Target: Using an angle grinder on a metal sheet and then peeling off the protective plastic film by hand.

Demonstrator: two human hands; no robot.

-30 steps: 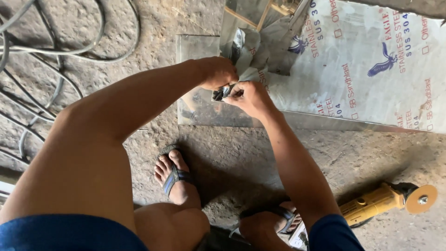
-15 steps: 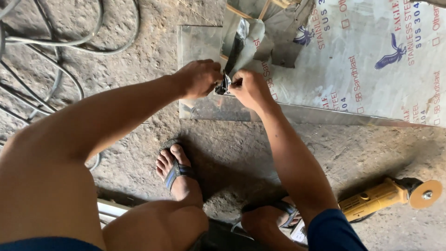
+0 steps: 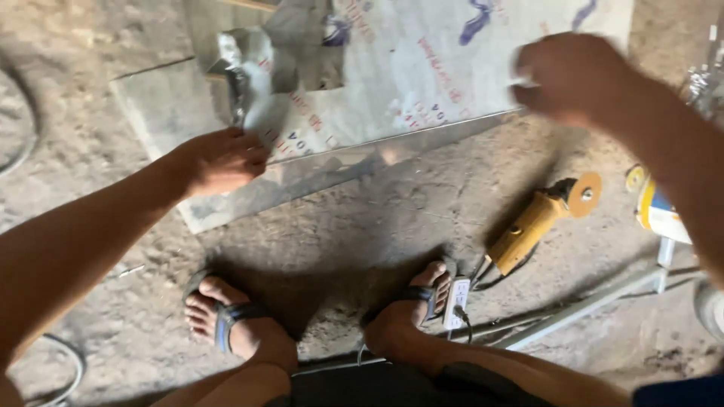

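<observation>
A shiny metal sheet (image 3: pixel 317 177) lies on the dirt floor, most of it under a white protective film (image 3: pixel 445 68) printed in red and blue. My left hand (image 3: pixel 219 160) grips the loose, peeled-back corner of that film (image 3: pixel 260 105) at the sheet's near left edge. My right hand (image 3: pixel 577 79) is lifted well to the right, blurred, above the sheet's right end; whether it holds anything cannot be told. Both my sandalled feet stand just in front of the sheet.
A yellow angle grinder (image 3: pixel 539 218) with an orange disc lies right of my feet, its cord running to a white power strip (image 3: pixel 456 301). A metal bar (image 3: pixel 581 305) crosses the floor at lower right. Cables (image 3: pixel 15 128) curl at far left.
The view has swung right. My right hand has left the film corner and risen to the right. My left hand keeps hold of the peeled film.
</observation>
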